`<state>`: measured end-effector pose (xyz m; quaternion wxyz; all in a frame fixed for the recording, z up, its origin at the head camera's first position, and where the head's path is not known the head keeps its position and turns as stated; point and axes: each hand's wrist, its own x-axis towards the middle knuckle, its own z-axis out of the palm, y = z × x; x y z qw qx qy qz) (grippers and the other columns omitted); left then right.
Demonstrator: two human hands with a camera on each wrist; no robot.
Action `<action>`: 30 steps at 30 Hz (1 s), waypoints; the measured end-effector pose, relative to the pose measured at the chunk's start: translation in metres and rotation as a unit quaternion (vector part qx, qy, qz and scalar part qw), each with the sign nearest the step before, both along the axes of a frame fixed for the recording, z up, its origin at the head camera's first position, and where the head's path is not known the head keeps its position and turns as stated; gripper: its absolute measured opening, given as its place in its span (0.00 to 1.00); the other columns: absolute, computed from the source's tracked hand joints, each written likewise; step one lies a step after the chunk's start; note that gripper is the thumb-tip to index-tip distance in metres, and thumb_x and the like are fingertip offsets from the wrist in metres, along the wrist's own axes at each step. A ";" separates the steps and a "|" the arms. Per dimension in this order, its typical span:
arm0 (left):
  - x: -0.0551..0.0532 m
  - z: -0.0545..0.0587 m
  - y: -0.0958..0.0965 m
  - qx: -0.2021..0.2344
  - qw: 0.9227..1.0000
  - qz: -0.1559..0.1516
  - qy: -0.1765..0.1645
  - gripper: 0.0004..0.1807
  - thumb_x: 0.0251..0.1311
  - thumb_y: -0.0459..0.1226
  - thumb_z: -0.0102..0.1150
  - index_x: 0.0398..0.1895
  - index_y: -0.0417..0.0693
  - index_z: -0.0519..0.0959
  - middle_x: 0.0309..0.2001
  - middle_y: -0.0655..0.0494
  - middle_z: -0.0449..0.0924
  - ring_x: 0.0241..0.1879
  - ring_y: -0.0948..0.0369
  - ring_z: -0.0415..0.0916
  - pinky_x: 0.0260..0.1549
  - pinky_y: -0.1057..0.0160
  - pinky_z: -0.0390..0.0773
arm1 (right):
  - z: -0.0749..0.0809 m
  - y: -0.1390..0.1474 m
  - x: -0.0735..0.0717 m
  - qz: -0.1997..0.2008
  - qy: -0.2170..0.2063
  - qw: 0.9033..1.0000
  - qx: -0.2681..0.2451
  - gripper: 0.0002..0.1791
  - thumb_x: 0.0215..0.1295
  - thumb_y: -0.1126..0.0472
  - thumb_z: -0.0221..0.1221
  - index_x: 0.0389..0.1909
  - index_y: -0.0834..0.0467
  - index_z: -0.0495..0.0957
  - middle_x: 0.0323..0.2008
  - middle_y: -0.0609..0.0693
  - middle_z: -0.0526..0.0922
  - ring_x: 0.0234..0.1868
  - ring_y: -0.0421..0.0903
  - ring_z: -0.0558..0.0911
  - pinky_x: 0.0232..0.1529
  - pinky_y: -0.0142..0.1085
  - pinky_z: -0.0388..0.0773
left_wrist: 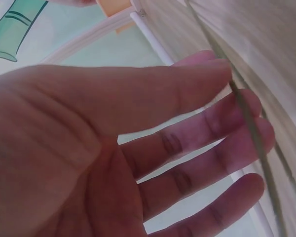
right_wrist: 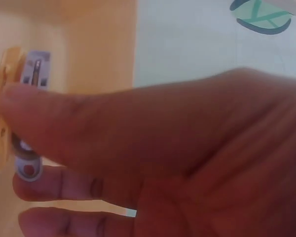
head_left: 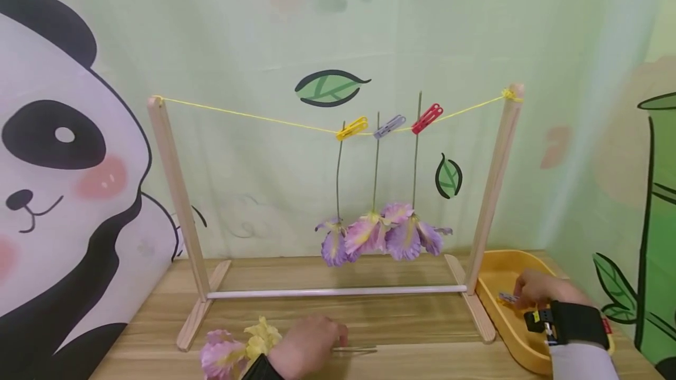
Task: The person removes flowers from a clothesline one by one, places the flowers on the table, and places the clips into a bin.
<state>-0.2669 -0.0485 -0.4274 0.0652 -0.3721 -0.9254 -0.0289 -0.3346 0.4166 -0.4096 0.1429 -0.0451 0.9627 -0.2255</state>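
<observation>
Over the table's front, my left hand (head_left: pixel 313 345) pinches a thin green flower stem (left_wrist: pixel 259 140) between thumb and index finger, the other fingers loosely spread. A second stem (left_wrist: pixel 285 165) lies beside it. Close to this hand are a yellow flower (head_left: pixel 262 336) and a pink flower (head_left: pixel 223 355); which of them belongs to the pinched stem I cannot tell. Inside the yellow tray (head_left: pixel 528 362), my right hand (head_left: pixel 540 287) grips a pale purple clothespin (right_wrist: pixel 35 66) between thumb and fingers. Right next to it is a yellow clothespin (right_wrist: pixel 10 61), partly behind the thumb.
A wooden frame (head_left: pixel 182 192) carries a yellow string (head_left: pixel 248 115). From it three flowers (head_left: pixel 364 236) hang upside down, clipped by yellow (head_left: pixel 352 128), purple (head_left: pixel 389 126) and red (head_left: pixel 428 118) clothespins. A white rod (head_left: pixel 338 292) joins the frame's posts low down.
</observation>
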 end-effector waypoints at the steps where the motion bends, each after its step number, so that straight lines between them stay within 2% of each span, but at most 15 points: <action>1: 0.000 0.000 0.000 0.004 1.000 -0.001 -0.002 0.16 0.43 0.26 0.65 0.32 0.57 0.83 0.30 0.61 0.83 0.32 0.63 0.78 0.28 0.65 0.79 | -0.001 0.000 0.000 -0.002 -0.002 1.000 0.000 0.04 0.56 0.68 0.63 0.31 0.64 0.77 0.23 0.50 0.73 0.24 0.45 0.71 0.25 0.33 0.72; 5: -0.002 0.004 -0.003 0.019 1.000 -0.004 -0.008 0.14 0.45 0.27 0.64 0.32 0.56 0.82 0.30 0.60 0.83 0.32 0.63 0.78 0.28 0.64 0.78 | 0.000 0.000 0.001 -0.003 0.001 1.000 -0.004 0.05 0.56 0.68 0.62 0.32 0.65 0.76 0.24 0.50 0.72 0.25 0.45 0.71 0.26 0.34 0.73; 8: -0.002 0.010 -0.005 0.038 0.999 -0.003 -0.017 0.13 0.46 0.28 0.64 0.33 0.55 0.82 0.31 0.59 0.83 0.32 0.63 0.78 0.27 0.64 0.77 | 0.007 -0.003 0.004 -0.005 0.010 1.000 0.008 0.06 0.59 0.66 0.61 0.34 0.65 0.75 0.26 0.51 0.72 0.25 0.46 0.70 0.27 0.36 0.73; 10: -0.001 0.015 -0.008 0.051 0.998 -0.006 -0.023 0.13 0.48 0.27 0.64 0.34 0.54 0.82 0.32 0.58 0.83 0.32 0.62 0.78 0.27 0.64 0.77 | 0.016 -0.007 0.009 0.005 0.026 0.999 0.020 0.07 0.61 0.65 0.61 0.35 0.65 0.74 0.26 0.51 0.71 0.25 0.47 0.70 0.27 0.37 0.72; 13: -0.001 0.022 -0.011 0.069 0.997 -0.009 -0.014 0.12 0.50 0.29 0.65 0.35 0.53 0.82 0.33 0.56 0.84 0.32 0.61 0.78 0.27 0.63 0.77 | 0.031 -0.014 0.016 0.021 0.067 0.997 0.036 0.08 0.61 0.63 0.61 0.35 0.64 0.75 0.23 0.50 0.70 0.23 0.46 0.69 0.25 0.37 0.70; 17: 0.000 0.031 -0.014 0.084 0.996 -0.003 -0.009 0.10 0.53 0.30 0.64 0.36 0.54 0.82 0.35 0.55 0.84 0.32 0.60 0.79 0.26 0.63 0.77 | 0.052 -0.026 0.024 0.035 0.106 0.993 0.039 0.09 0.62 0.63 0.60 0.37 0.66 0.75 0.26 0.53 0.72 0.26 0.49 0.70 0.26 0.40 0.69; 21: 0.001 0.036 -0.015 0.093 0.995 0.005 -0.026 0.10 0.56 0.31 0.64 0.37 0.56 0.81 0.37 0.55 0.83 0.32 0.61 0.78 0.26 0.62 0.76 | 0.068 -0.036 0.032 0.038 0.098 0.994 0.037 0.11 0.64 0.62 0.59 0.39 0.67 0.74 0.34 0.58 0.76 0.31 0.52 0.71 0.30 0.43 0.71; 30: -0.002 0.037 -0.017 0.099 0.995 0.012 -0.014 0.10 0.57 0.31 0.63 0.37 0.57 0.82 0.36 0.57 0.84 0.32 0.64 0.77 0.27 0.63 0.76 | 0.074 -0.047 0.036 0.043 0.088 0.995 0.025 0.13 0.65 0.60 0.60 0.41 0.66 0.73 0.35 0.57 0.77 0.32 0.51 0.73 0.31 0.44 0.74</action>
